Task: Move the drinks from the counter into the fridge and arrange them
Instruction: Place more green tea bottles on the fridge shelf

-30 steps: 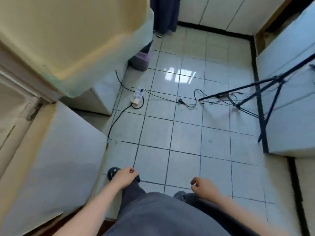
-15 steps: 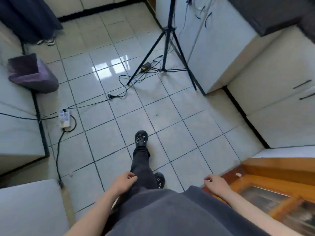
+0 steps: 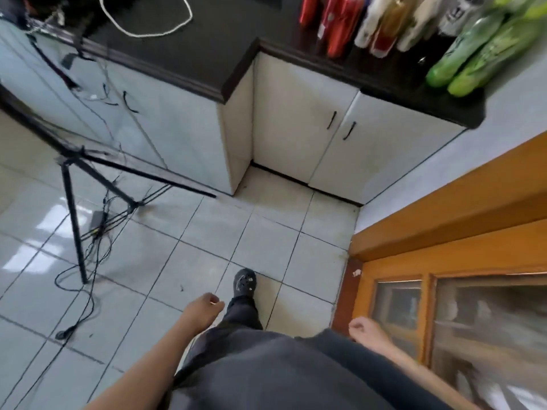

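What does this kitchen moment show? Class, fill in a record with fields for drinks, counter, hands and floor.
drinks: red drinks, green bottles, blurred, on the counter
counter: black, also bears a white cord
left hand: loosely curled, holds nothing
right hand: loosely curled, holds nothing
floor: tiled; tripod and cables on it

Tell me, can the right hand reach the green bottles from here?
Probably not yet. The right hand hangs low and empty, and the green bottles stand on the black counter well ahead. Nothing blocks the way; steps forward seem needed.
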{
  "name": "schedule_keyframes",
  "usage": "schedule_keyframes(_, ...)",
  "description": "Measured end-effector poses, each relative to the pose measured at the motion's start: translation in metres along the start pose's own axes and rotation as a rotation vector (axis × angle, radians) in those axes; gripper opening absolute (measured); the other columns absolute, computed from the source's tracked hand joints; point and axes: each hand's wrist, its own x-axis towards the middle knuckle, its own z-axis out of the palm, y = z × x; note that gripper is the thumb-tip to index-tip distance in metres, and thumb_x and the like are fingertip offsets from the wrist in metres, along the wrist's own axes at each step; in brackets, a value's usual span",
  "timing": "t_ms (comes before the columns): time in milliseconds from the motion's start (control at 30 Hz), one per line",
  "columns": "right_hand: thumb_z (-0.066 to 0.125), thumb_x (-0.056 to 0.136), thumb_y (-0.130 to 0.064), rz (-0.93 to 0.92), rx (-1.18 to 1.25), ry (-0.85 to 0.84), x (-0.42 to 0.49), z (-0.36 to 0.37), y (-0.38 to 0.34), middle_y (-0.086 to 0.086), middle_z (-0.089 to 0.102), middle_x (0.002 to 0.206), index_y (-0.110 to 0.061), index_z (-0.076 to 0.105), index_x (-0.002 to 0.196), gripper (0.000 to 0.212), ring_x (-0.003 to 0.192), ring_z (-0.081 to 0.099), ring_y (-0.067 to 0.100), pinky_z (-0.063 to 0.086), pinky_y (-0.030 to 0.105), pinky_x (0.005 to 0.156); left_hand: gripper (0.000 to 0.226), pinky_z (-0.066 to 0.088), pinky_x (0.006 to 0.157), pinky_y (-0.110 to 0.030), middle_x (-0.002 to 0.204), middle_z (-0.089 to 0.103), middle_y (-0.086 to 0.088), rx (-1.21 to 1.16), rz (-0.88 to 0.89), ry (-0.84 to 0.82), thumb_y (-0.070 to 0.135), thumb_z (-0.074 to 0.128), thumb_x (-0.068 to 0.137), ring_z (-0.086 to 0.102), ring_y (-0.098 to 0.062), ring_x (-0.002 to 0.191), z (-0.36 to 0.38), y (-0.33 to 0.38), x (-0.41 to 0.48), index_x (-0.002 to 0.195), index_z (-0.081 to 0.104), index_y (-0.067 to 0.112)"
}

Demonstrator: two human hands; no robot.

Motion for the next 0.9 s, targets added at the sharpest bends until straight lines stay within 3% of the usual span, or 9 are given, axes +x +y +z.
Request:
schedule_keyframes(133, 0.046, 0.098, -0.025, 0.071, 0.206, 0.123, 0.022, -0.046, -0.02, 0.0, 0.064, 0.112, -0.016, 0.058, 0.115, 0.023, 0.101, 0.06, 0.017, 0.049, 0.036, 0.092, 0.035, 0.04, 0.084, -0.026, 0.118, 0.063, -0.009, 0.145, 0.13, -0.01, 0.033, 0.051, 0.095, 0.058, -0.026, 0.109, -0.057, 0.088, 0.053, 0.121, 0.057, 0.011)
schedule_keyframes(267, 0.044, 0.097, -0.031, 0.091, 0.288, 0.146, 0.038, -0.068, -0.04, -0.006, 0.063, 0.115, -0.023, 0.059, 0.114, 0.024, 0.103, 0.058, 0.012, 0.045, 0.025, 0.088, 0.033, 0.042, 0.084, -0.028, 0.115, 0.064, -0.01, 0.245, 0.149, -0.028, 0.032, 0.054, 0.095, 0.059, -0.026, 0.104, -0.09, 0.155, 0.096, 0.118, 0.059, 0.01)
schedule_keyframes(400, 0.048, 0.094, -0.035, 0.145, 0.374, 0.138, 0.062, -0.093, -0.04, -0.009, 0.064, 0.113, -0.028, 0.062, 0.108, 0.021, 0.106, 0.059, 0.012, 0.045, 0.025, 0.09, 0.031, 0.044, 0.086, -0.032, 0.113, 0.065, -0.014, 0.3, 0.134, -0.097, 0.029, 0.054, 0.095, 0.06, -0.03, 0.102, -0.094, 0.214, 0.13, 0.115, 0.059, 0.007)
schedule_keyframes(533, 0.052, 0.093, -0.023, 0.153, 0.498, 0.129, 0.104, -0.148, -0.03, -0.003, 0.064, 0.11, -0.025, 0.059, 0.101, 0.011, 0.1, 0.058, 0.012, 0.045, 0.022, 0.086, 0.026, 0.049, 0.09, -0.034, 0.11, 0.063, -0.012, 0.265, 0.168, -0.151, 0.027, 0.052, 0.095, 0.061, -0.027, 0.099, -0.081, 0.286, 0.153, 0.113, 0.059, 0.009)
schedule_keyframes(600, 0.051, 0.094, -0.02, 0.13, 0.548, 0.197, 0.131, -0.194, -0.025, 0.002, 0.063, 0.114, -0.019, 0.061, 0.107, 0.017, 0.103, 0.057, 0.015, 0.046, 0.027, 0.092, 0.016, 0.05, 0.091, -0.038, 0.1, 0.064, -0.009, 0.191, 0.211, -0.131, 0.025, 0.051, 0.095, 0.062, -0.026, 0.094, -0.074, 0.332, 0.159, 0.099, 0.06, 0.012)
schedule_keyframes(667, 0.049, 0.095, -0.02, 0.099, 0.581, 0.283, 0.152, -0.25, -0.025, 0.0, 0.063, 0.109, -0.019, 0.06, 0.111, 0.018, 0.1, 0.059, 0.016, 0.046, 0.029, 0.087, 0.014, 0.049, 0.087, -0.038, 0.09, 0.064, -0.008, 0.127, 0.247, -0.091, 0.022, 0.051, 0.094, 0.062, -0.027, 0.089, -0.071, 0.383, 0.163, 0.085, 0.058, 0.014)
schedule_keyframes(767, 0.047, 0.097, -0.022, 0.019, 0.659, 0.422, 0.172, -0.335, -0.037, -0.008, 0.057, 0.103, -0.027, 0.053, 0.108, 0.014, 0.094, 0.058, 0.011, 0.045, 0.026, 0.081, 0.012, 0.047, 0.082, -0.034, 0.088, 0.064, -0.003, 0.027, 0.308, -0.044, 0.024, 0.05, 0.094, 0.062, -0.026, 0.09, -0.072, 0.465, 0.159, 0.089, 0.057, 0.016)
schedule_keyframes(900, 0.049, 0.096, -0.018, -0.091, 0.755, 0.694, 0.19, -0.434, -0.064, -0.008, 0.058, 0.108, -0.019, 0.053, 0.123, 0.027, 0.097, 0.056, 0.011, 0.048, 0.028, 0.088, 0.01, 0.045, 0.077, -0.027, 0.099, 0.066, 0.004, -0.101, 0.517, 0.02, 0.027, 0.049, 0.096, 0.062, -0.018, 0.096, -0.076, 0.569, 0.148, 0.101, 0.058, 0.026)
